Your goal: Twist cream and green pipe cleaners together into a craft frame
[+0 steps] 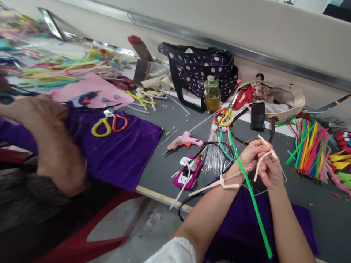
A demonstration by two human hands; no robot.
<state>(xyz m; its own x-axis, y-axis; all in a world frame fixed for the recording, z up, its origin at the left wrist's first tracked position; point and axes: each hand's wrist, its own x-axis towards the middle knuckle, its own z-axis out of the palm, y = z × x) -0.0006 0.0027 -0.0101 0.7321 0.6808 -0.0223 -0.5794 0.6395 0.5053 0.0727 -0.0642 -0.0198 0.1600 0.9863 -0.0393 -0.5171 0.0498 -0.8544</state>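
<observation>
My left hand [252, 155] and my right hand [271, 171] are close together over the table's right half, fingers pinched on one cream pipe cleaner [263, 160]. It is bent, with one end curving down between the hands and another pointing up past the fingertips. A thin wire loops round both hands. Across my left forearm lies a branched cream pipe cleaner piece [207, 189]. A long green pipe cleaner [253, 199] slants over the same forearm towards my lap. Purple cloth [230, 237] lies beneath my arms.
Left of my hands are a pink glue gun [183, 141], a purple power strip [189, 174] and thin wires [215, 153]. Scissors [225, 116], a phone [257, 115], a bottle [212, 94] and bags stand behind. Coloured pipe cleaners [311, 149] lie right. Another person's arm [52, 142] reaches in left.
</observation>
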